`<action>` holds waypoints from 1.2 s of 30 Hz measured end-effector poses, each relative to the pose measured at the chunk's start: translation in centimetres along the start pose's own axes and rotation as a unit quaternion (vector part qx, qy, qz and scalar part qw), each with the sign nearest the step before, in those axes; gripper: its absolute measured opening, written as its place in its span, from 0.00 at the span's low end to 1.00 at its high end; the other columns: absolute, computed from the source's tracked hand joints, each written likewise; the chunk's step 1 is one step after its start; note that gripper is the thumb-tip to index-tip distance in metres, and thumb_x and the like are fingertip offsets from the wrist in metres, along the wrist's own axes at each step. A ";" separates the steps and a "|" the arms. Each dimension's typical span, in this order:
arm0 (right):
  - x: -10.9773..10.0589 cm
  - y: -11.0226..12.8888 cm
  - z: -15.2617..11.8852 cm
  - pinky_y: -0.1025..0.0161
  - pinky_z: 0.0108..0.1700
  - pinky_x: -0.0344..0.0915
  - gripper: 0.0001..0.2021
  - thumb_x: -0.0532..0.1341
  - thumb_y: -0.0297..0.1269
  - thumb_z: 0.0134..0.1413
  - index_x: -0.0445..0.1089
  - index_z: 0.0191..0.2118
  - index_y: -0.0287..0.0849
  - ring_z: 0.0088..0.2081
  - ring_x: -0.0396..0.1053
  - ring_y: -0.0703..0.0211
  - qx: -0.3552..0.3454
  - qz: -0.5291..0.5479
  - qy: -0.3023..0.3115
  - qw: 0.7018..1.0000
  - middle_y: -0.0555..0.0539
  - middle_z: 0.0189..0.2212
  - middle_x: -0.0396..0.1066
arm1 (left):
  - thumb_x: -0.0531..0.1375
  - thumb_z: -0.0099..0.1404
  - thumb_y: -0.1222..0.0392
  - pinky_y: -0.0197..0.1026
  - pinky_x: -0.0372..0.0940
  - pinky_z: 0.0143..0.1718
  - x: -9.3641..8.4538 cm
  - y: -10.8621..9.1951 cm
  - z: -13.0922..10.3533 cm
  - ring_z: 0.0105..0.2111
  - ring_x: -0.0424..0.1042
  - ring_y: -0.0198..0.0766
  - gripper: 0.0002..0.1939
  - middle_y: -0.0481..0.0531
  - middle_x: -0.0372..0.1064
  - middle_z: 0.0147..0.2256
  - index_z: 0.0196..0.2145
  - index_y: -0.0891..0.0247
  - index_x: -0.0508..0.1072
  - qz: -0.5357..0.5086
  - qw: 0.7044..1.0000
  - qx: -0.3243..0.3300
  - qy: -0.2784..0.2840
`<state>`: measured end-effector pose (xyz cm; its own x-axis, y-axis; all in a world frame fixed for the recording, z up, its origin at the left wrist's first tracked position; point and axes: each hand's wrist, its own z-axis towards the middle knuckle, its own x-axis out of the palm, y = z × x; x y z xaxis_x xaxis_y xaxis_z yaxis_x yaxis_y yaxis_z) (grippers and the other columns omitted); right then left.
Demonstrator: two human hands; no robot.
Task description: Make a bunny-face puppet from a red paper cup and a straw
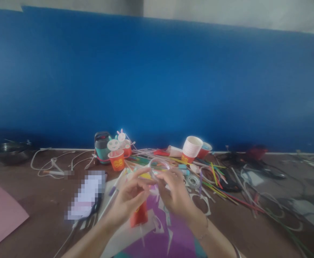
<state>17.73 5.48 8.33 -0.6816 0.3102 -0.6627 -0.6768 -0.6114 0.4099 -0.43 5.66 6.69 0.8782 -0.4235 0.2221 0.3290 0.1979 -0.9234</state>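
Observation:
A pale, see-through ring (159, 165), perhaps a roll of clear tape, is held up above the work area. My right hand (174, 193) has its fingers closed on the ring's near edge. From the other side, my left hand (131, 193) reaches in with curled fingers, its fingertips close to the ring. Blur hides whether something thin lies between those fingertips. Below the left hand a red paper cup (139, 218) rests on white paper. Purple sheet (180, 233) with white cut-out scraps lies beneath both hands.
Behind stand a stack of paper cups (192, 147), a cup with a rabbit-face cut-out (116, 160) and a teal-and-black container (102, 148). Coloured sticks (218, 190) and a tape roll (193, 181) lie right. A phone (87, 195) and pink paper (2, 216) lie left. A blue wall rises behind.

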 end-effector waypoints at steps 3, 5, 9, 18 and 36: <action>0.2 0.0 0.0 0.52 0.48 0.58 0.07 0.51 0.29 0.62 0.64 0.35 0.44 0.34 0.70 0.55 -0.004 0.003 0.013 1.000 0.48 0.31 0.73 | 0.62 0.64 0.62 0.47 0.64 0.50 0.1 0.2 0.0 0.47 0.71 0.46 0.04 0.56 0.64 0.54 0.31 0.61 0.75 -0.019 1.000 0.001 0.006; 0.2 0.0 0.0 0.52 0.48 0.58 0.07 0.52 0.29 0.62 0.64 0.35 0.43 0.34 0.70 0.56 -0.006 0.003 0.020 1.000 0.49 0.30 0.73 | 0.62 0.64 0.62 0.48 0.64 0.50 0.1 0.3 0.0 0.46 0.72 0.45 0.04 0.56 0.65 0.53 0.31 0.61 0.75 -0.021 1.000 0.002 0.004; 0.1 -0.1 0.0 0.50 0.50 0.57 0.07 0.52 0.28 0.62 0.65 0.38 0.43 0.35 0.71 0.56 -0.011 0.012 0.013 1.000 0.49 0.31 0.74 | 0.62 0.64 0.62 0.46 0.65 0.48 -0.1 0.4 0.1 0.46 0.72 0.45 0.04 0.56 0.65 0.54 0.31 0.61 0.75 -0.019 1.000 0.007 0.003; 0.3 0.2 -0.2 0.47 0.50 0.60 0.08 0.52 0.31 0.62 0.67 0.40 0.44 0.36 0.72 0.53 -0.008 0.010 0.003 1.000 0.46 0.34 0.75 | 0.61 0.65 0.62 0.45 0.62 0.48 -0.3 0.7 0.0 0.44 0.70 0.43 0.03 0.53 0.71 0.41 0.32 0.60 0.75 -0.002 0.999 0.043 0.003; -1.2 -1.8 1.1 0.63 0.31 0.65 0.11 0.53 0.38 0.58 0.71 0.32 0.42 0.28 0.71 0.57 0.197 0.134 -0.057 0.970 0.48 0.25 0.74 | 0.68 0.55 0.58 0.36 0.63 0.36 -0.4 0.1 0.4 0.34 0.68 0.36 0.07 0.50 0.69 0.33 0.26 0.62 0.75 -0.094 0.990 -0.018 -0.100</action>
<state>19.49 7.04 9.11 -0.8587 0.2716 -0.4347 -0.5097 -0.3633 0.7799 -0.61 6.16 6.63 0.8552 -0.2658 0.4451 0.4834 0.0987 -0.8698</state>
